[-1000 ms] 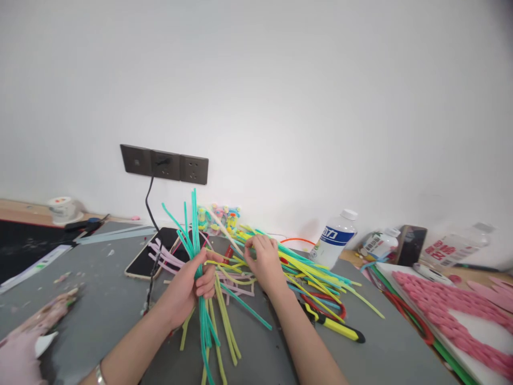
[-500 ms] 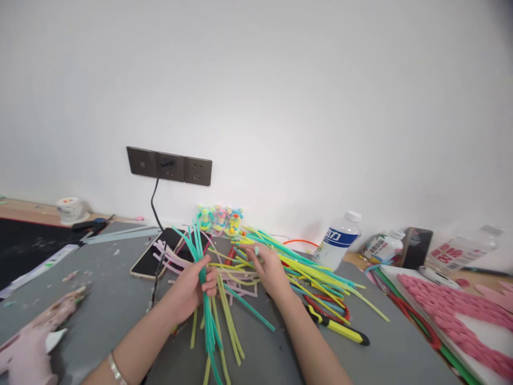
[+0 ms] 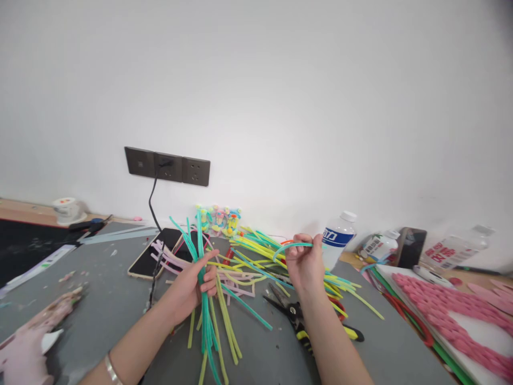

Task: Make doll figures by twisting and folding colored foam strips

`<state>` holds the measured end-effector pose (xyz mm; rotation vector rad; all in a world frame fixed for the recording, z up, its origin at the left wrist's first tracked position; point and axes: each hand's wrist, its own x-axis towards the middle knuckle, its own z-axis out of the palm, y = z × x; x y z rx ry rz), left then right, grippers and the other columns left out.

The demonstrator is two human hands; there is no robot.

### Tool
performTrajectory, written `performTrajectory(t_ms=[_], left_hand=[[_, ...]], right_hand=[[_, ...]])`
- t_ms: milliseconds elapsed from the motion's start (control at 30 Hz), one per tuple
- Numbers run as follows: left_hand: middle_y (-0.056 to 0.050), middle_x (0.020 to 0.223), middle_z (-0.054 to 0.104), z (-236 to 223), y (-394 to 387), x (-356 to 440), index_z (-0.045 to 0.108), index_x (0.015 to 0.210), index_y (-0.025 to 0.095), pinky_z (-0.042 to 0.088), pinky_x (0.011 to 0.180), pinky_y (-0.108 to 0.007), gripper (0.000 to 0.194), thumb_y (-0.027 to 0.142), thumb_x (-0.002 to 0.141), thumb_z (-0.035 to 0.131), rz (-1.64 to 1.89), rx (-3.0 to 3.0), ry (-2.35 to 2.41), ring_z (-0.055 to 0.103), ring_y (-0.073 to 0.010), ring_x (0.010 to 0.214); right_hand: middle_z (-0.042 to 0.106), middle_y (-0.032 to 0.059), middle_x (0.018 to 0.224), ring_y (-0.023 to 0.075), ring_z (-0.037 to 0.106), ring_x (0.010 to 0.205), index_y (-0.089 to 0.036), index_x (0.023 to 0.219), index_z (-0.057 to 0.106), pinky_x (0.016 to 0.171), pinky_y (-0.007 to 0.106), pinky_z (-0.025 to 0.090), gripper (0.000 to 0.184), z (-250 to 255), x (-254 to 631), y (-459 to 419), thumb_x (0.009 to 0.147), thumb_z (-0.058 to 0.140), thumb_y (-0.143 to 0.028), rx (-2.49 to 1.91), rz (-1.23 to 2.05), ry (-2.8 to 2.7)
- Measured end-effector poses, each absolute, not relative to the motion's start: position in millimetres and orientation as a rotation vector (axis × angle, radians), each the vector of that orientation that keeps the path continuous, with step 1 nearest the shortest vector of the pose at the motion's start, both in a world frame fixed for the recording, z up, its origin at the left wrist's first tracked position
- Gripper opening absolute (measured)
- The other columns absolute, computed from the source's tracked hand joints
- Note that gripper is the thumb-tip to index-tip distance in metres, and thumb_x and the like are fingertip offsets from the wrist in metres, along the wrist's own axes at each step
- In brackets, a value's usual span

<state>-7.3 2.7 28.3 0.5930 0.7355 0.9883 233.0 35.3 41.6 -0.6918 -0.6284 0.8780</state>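
Two hands are positioned above the grey table (image 3: 260,355). The fingers of the left hand (image 3: 192,291) are closed around one upright bundle of teal stems (image 3: 206,321); overlap prevents an exact count. The fingers of the right hand (image 3: 306,267) are pinched on one single teal stem (image 3: 285,247), curved and held above the mixed stem pile (image 3: 256,255), which contains yellow, green and teal pieces too numerous to count. Lilac stems (image 3: 170,258) lie left of the bundle. One pair of black-and-yellow cutters (image 3: 294,311) lies beside the right forearm, blades apart. Three small figurines (image 3: 218,220) stand in a row near the wall. Two phones lie flat at left: one light-rimmed phone (image 3: 144,263) and one pink-edged phone (image 3: 186,251); one upright phone (image 3: 412,247) leans at right. Containers: one white cup (image 3: 69,211), with orange and red pieces visible at its top, and three capped bottles. The blue-banded bottle (image 3: 339,240) carries large white characters, partly hidden by the right hand. The small white bottle (image 3: 378,246) has dark characters, too small to read. The clear bottle (image 3: 459,248) bears large red characters, not legible. Bottle contents cannot be determined. One cable (image 3: 151,206) is plugged into the three-section socket panel (image 3: 167,167).
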Motion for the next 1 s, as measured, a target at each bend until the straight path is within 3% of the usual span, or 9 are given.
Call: performTrajectory(t_ms=[200,300,467,567,733,867,1000], left_hand=[[0.011,0.05,0.03,28,2,-8,0.064,0.089,0.013,0.032,0.045,-0.02,0.029,0.042,0.087,0.066,0.981,0.686,0.603,0.015,-0.0048,0.042],[0.011,0.049,0.028,32,0,-7,0.064,0.086,0.014,0.03,0.043,-0.019,0.033,0.045,0.083,0.071,0.983,0.686,0.604,0.013,-0.0045,0.042],[0.012,0.049,0.026,34,-3,-7,0.065,0.088,0.014,0.026,0.042,-0.018,0.036,0.048,0.081,0.072,0.912,0.717,0.65,0.013,-0.0042,0.043],[0.011,0.052,0.029,32,-6,-8,0.066,0.094,0.014,0.021,0.041,-0.018,0.038,0.049,0.079,0.073,0.784,0.784,0.697,0.015,-0.0035,0.043],[0.009,0.059,0.034,30,-15,-10,0.066,0.099,0.016,0.016,0.042,-0.019,0.042,0.051,0.078,0.074,0.484,0.887,0.692,0.017,-0.0027,0.045],[0.009,0.056,0.035,28,-18,-8,0.062,0.08,0.016,0.014,0.042,-0.02,0.037,0.049,0.075,0.077,0.443,0.939,0.718,0.018,-0.0031,0.044],[0.008,0.051,0.032,29,-13,-2,0.041,0.056,0.018,0.02,0.041,-0.02,0.053,0.057,0.076,0.072,0.591,0.882,0.75,0.023,-0.0045,0.043]], right_hand=[[0.051,-0.0082,0.053,0.0058,0.049,0.045,-0.022,0.061,0.06,0.045,0.017,0.042,0.036,56,226,27,0.076,0.076,-0.05,-0.455,1.21,-0.534],[0.043,-0.0094,0.047,0.0041,0.036,0.037,-0.02,0.059,0.058,0.04,0.017,0.035,0.037,54,220,24,0.08,0.075,-0.047,-0.39,1.354,-0.6],[0.025,-0.012,0.034,0.0038,0.017,0.03,-0.019,0.057,0.055,0.036,0.019,0.022,0.048,39,210,27,0.084,0.065,-0.058,-0.632,1.417,-0.86],[0.023,-0.0136,0.033,0.0025,0.016,0.028,-0.02,0.053,0.046,0.037,0.019,0.021,0.054,30,202,27,0.081,0.065,-0.063,-0.775,1.439,-1.016],[0.037,-0.0119,0.033,0.0043,0.027,0.026,-0.02,0.06,0.05,0.033,0.018,0.021,0.049,20,189,25,0.073,0.071,-0.062,-0.918,1.409,-1.176],[0.062,-0.0042,0.052,0.0113,0.055,0.042,-0.02,0.077,0.057,0.048,0.022,0.045,0.04,18,185,26,0.072,0.073,-0.056,-0.959,1.333,-1.286],[0.072,0.0069,0.075,0.0197,0.067,0.067,-0.019,0.081,0.058,0.066,0.032,0.052,0.044,13,192,33,0.09,0.043,-0.06,-1.15,0.998,-1.462]])
